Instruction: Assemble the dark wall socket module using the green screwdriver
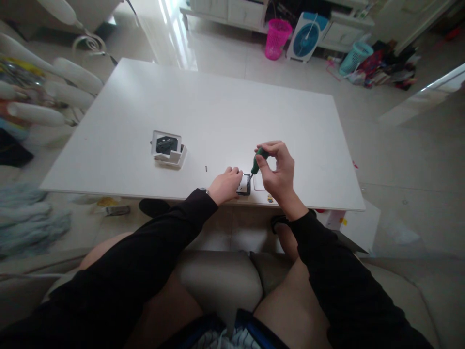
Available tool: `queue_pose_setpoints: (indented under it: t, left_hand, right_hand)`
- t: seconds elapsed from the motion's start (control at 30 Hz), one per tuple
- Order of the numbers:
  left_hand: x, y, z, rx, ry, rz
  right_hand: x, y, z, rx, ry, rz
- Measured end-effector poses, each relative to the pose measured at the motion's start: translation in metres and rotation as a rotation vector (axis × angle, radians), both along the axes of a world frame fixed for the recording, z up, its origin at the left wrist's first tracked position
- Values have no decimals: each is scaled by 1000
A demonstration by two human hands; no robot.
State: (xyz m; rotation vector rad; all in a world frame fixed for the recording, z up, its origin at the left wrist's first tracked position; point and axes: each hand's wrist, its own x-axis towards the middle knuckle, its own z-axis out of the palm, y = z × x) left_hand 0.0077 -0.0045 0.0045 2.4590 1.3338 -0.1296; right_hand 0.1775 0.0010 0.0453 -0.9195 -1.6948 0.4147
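My right hand [279,167] is closed around the green handle of a screwdriver [258,161]. Its thin shaft slants down and left, and the tip meets a small black-edged device [245,184] with a pale plate, near the table's front edge. From the left, my left hand [225,186] grips this device, its fingers bent over the near side and covering part of it. A thin white square frame [259,182] lies partly behind my right hand. Off to the left is a small screw [206,168], lying alone.
A white box [171,157] with an open frame and dark part sits left on the white table [218,106]. A small sticker [270,198] is near the front edge. Beyond on the floor stand a pink basket [277,41] and a blue fan [306,39].
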Motion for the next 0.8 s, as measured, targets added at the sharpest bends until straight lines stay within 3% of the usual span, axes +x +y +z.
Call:
queue_pose_setpoints:
  t: [0.27, 0.5, 0.7, 0.8]
  left_hand:
    - [-2, 3, -9, 26, -14, -12]
    - [-2, 2, -8, 17, -16, -9]
    - [-1, 2, -5, 10, -13, -11]
    - [-2, 2, -6, 17, -20, -11]
  right_hand:
    - [-4, 0, 5, 90, -22, -158]
    - [0, 0, 1, 12, 19, -3]
    - [-1, 2, 4, 61, -33, -140]
    - [-1, 1, 3, 43, -54, -144]
